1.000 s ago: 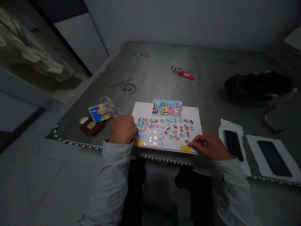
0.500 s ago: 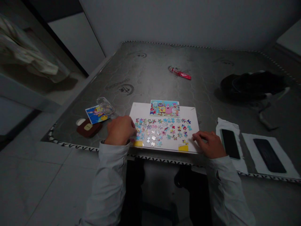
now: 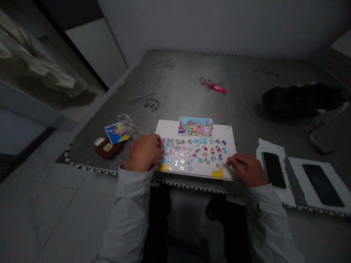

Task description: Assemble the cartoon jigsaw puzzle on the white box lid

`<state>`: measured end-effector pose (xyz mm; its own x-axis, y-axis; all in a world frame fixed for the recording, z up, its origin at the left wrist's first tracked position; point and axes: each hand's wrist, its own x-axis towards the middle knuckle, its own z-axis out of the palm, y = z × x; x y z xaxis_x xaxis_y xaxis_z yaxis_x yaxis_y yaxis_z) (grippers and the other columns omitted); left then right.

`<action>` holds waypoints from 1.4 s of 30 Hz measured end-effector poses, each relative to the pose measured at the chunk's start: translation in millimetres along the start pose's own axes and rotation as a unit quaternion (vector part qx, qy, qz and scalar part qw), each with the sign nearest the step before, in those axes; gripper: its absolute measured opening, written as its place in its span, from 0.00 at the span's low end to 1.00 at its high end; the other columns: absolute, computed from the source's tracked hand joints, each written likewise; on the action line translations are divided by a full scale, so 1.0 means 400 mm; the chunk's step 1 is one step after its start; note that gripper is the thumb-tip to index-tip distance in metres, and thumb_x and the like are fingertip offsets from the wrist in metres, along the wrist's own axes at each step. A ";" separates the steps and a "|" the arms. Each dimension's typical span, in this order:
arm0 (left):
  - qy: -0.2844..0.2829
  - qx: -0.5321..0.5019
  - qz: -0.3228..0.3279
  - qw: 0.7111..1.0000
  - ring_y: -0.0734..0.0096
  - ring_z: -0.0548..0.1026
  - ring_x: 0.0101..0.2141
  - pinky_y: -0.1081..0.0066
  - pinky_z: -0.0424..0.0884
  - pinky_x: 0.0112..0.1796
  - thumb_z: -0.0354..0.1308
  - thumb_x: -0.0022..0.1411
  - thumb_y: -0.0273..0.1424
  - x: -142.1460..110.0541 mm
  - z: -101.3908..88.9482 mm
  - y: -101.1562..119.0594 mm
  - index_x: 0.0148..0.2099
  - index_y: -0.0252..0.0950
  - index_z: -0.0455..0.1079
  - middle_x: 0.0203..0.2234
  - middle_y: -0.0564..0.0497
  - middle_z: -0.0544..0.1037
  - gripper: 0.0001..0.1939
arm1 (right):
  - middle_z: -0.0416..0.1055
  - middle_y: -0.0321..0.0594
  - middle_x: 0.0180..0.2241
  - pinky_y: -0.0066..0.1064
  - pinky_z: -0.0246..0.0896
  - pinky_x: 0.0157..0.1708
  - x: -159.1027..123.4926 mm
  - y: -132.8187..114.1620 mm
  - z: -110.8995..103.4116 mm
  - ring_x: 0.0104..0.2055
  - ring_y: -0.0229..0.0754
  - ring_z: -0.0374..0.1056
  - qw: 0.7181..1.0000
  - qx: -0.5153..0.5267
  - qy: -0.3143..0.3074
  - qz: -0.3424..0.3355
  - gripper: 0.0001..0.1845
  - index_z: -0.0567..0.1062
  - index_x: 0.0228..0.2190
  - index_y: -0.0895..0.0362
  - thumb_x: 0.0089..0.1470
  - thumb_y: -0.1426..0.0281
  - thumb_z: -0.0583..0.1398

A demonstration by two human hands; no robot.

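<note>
Pieces (image 3: pixel 181 168) lie loose on board (image 3: pixel 167 126), nearer us than SpongeBob card (image 3: pixel 199 128). We do best lifting each by edges, neighbours undisturbed. Left hand (image 3: pixel 144 151): fingers curled narrow, at board's left side; grip hidden, can't tell. Right hand (image 3: pixel 251 170): thumb near fingers, hold unclear. Table print (image 3: pixel 150 105), case (image 3: pixel 108 149) label (tiny): unreadable.

Looks like a room in a home, judging by the broad grey hexagon-patterned surface (image 3: pixel 186 91) with black-and-white braided edging (image 3: pixel 91 168), crumpled cream cloth (image 3: pixel 35 67) in an open compartment (image 3: pixel 79 106), and grey tiled floor (image 3: pixel 68 219)
</note>
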<state>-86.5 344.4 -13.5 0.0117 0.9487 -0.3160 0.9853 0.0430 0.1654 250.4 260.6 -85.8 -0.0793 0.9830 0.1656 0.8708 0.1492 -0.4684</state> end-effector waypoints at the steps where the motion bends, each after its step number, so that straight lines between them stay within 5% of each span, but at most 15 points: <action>1: 0.009 -0.010 0.018 1.000 0.63 0.78 0.40 0.69 0.69 0.39 0.64 0.57 0.32 -0.007 -0.006 0.005 0.43 0.42 0.76 0.38 0.51 0.83 0.10 | 0.79 0.37 0.27 0.38 0.55 0.36 0.000 -0.004 -0.002 0.29 0.42 0.69 1.000 0.003 0.002 0.001 0.27 0.77 0.23 0.50 0.62 0.49 0.51; 4: 0.047 -0.060 0.103 0.992 0.65 0.78 0.40 0.69 0.69 0.41 0.61 0.62 0.30 -0.032 -0.020 0.041 0.52 0.46 0.74 0.40 0.53 0.82 0.15 | 0.80 0.37 0.29 0.38 0.56 0.37 0.001 -0.025 -0.010 0.29 0.42 0.69 1.000 0.020 0.003 0.000 0.27 0.78 0.24 0.50 0.62 0.48 0.52; 7: 0.075 -0.127 0.200 0.969 0.66 0.78 0.41 0.69 0.69 0.45 0.60 0.64 0.31 -0.060 -0.013 0.108 0.46 0.46 0.77 0.41 0.54 0.82 0.09 | 0.80 0.38 0.29 0.38 0.57 0.37 0.004 -0.052 -0.018 0.30 0.43 0.70 0.999 0.049 -0.001 -0.006 0.25 0.79 0.27 0.51 0.62 0.48 0.53; 15: 0.031 -0.253 0.320 0.913 0.67 0.80 0.37 0.70 0.70 0.40 0.66 0.61 0.37 -0.104 0.104 0.278 0.41 0.42 0.75 0.34 0.55 0.83 0.07 | 0.78 0.38 0.27 0.35 0.61 0.34 0.000 -0.061 -0.012 0.29 0.43 0.71 0.991 0.132 -0.002 0.005 0.21 0.83 0.32 0.51 0.58 0.49 0.59; 25: 0.028 -0.248 0.286 0.925 0.67 0.80 0.35 0.71 0.68 0.36 0.68 0.59 0.33 -0.087 0.144 0.328 0.47 0.43 0.68 0.32 0.57 0.83 0.16 | 0.78 0.40 0.28 0.35 0.64 0.35 -0.020 -0.012 -0.013 0.32 0.45 0.71 0.979 0.187 -0.004 0.080 0.21 0.83 0.34 0.52 0.55 0.49 0.61; 31: 0.036 -0.101 0.240 0.965 0.59 0.80 0.37 0.67 0.70 0.34 0.66 0.59 0.45 -0.105 0.164 0.357 0.46 0.40 0.72 0.33 0.50 0.82 0.18 | 0.75 0.38 0.25 0.33 0.62 0.32 -0.023 0.026 -0.004 0.28 0.41 0.68 0.971 0.207 0.007 0.119 0.22 0.81 0.31 0.54 0.52 0.48 0.62; 36: 0.009 -0.004 0.198 0.980 0.56 0.80 0.38 0.66 0.72 0.35 0.66 0.59 0.43 -0.111 0.185 0.374 0.39 0.36 0.78 0.36 0.45 0.82 0.14 | 0.78 0.39 0.29 0.33 0.62 0.34 -0.034 0.063 -0.010 0.32 0.43 0.71 0.978 0.166 -0.050 0.117 0.20 0.81 0.31 0.53 0.54 0.50 0.60; 42: 0.012 -0.026 0.245 0.969 0.58 0.80 0.39 0.64 0.73 0.37 0.65 0.61 0.38 -0.095 0.206 0.381 0.40 0.39 0.79 0.37 0.48 0.82 0.09 | 0.72 0.35 0.22 0.31 0.54 0.28 -0.039 0.073 -0.016 0.27 0.40 0.66 0.978 0.130 -0.103 0.129 0.21 0.81 0.30 0.53 0.54 0.50 0.59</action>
<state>77.4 289.2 -53.1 0.4717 0.8661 -0.1656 0.8525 -0.4000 0.3365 280.4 248.8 -96.4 0.0076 0.9881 -0.1534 0.7234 -0.1113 -0.6814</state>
